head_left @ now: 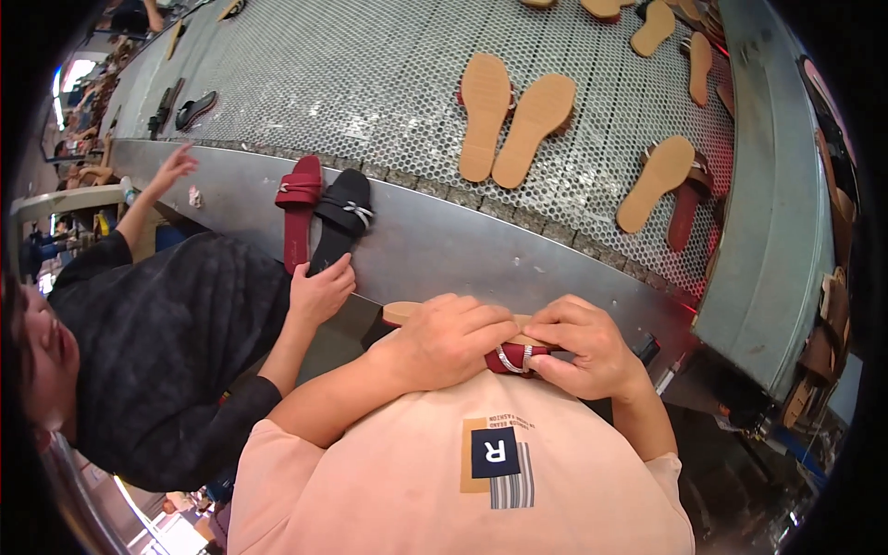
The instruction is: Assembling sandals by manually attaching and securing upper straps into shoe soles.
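Close against my body I hold a slide sandal (pixel 505 360) with a dark red strap, a sparkling trim and a tan sole. My left hand (pixel 453 340) grips it from the left, its fingers bent over the sole and partly hiding it. On the strap's right end, my right hand (pixel 585 350) closes with thumb and fingers near the trim. The tan heel end sticks out to the left behind my left wrist. Both hands are at the front of the metal ledge (pixel 499 254).
A perforated conveyor belt (pixel 370 92) carries several sandals, mostly soles up, including a tan-soled pair (pixel 535 129). On the ledge lie a red slide (pixel 298 213) and a black slide (pixel 342 217), touched by a co-worker's hand (pixel 322 289). A grey metal housing (pixel 772 203) borders the right side.
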{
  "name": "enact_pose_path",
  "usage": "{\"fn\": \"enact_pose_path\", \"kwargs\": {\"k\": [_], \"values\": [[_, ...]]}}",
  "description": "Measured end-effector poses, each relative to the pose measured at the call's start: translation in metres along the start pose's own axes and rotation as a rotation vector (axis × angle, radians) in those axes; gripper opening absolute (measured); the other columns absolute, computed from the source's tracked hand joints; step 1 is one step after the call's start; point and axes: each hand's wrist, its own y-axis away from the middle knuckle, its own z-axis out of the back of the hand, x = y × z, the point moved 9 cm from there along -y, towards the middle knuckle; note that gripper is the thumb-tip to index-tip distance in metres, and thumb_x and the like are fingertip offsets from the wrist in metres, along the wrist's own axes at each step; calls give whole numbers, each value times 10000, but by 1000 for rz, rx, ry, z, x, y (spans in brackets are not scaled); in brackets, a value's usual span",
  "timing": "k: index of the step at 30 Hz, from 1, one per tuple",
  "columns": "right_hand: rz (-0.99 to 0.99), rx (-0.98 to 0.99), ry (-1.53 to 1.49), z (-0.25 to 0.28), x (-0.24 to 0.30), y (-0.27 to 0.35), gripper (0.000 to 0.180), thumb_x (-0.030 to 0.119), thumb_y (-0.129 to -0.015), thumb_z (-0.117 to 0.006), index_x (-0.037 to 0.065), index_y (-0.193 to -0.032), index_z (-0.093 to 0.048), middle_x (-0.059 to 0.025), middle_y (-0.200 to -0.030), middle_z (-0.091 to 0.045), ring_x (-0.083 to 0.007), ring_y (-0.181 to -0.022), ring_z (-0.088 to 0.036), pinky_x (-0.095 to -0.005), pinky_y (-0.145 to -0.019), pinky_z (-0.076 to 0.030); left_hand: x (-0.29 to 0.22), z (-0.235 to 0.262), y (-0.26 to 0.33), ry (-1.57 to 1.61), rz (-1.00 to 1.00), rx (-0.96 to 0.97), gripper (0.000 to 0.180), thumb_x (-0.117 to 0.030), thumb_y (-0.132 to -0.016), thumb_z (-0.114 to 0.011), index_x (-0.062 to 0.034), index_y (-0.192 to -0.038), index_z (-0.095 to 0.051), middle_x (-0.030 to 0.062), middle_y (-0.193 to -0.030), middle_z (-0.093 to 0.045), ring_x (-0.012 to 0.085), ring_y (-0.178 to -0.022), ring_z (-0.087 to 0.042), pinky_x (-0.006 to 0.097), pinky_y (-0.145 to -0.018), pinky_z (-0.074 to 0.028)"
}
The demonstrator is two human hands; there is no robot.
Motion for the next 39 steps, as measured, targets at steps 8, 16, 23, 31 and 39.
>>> {"fn": "enact_pose_path", "kwargs": {"k": [8,16,23,31,39], "values": [[32,-46,24,5,2,5,220,57,-680,-733,-7,-890,-713,-119,-847,-684,-264,-736,-635,-357,-663,-520,-2,-10,-4,132,-32,-44,283,-77,-654,-705,-53,-936,-685,51,-968,-687,212,-811,-640,339,-674,-494],[6,-25,19,7,-2,9,217,60,-687,-733,-12,-889,-704,-130,-863,-686,-272,-750,-636,-362,-667,-517,-3,-13,-8,158,-1,-40,275,-94,-693,-699,-55,-965,-683,58,-961,-688,218,-821,-641,352,-690,-503],[-77,-31,-5,16,-3,7,294,75,-672,-740,-11,-946,-678,-140,-901,-676,-285,-768,-631,-365,-698,-513,-3,-16,-12,138,-14,-22,294,-121,-742,-695,-64,-1028,-658,62,-972,-669,232,-842,-639,356,-718,-510],[-48,-35,6,19,5,21,251,27,-674,-717,1,-922,-685,-134,-864,-679,-285,-756,-635,-363,-683,-516,-21,-15,-12,172,-64,-72,299,-70,-693,-660,-48,-990,-661,64,-997,-670,247,-877,-633,373,-734,-501],[2,-75,41,20,1,37,190,53,-697,-695,12,-882,-706,-124,-826,-684,-296,-736,-637,-394,-675,-514,-24,-33,-19,272,-78,-44,324,-36,-603,-651,-51,-926,-678,98,-902,-679,290,-846,-653,410,-739,-510]]}}
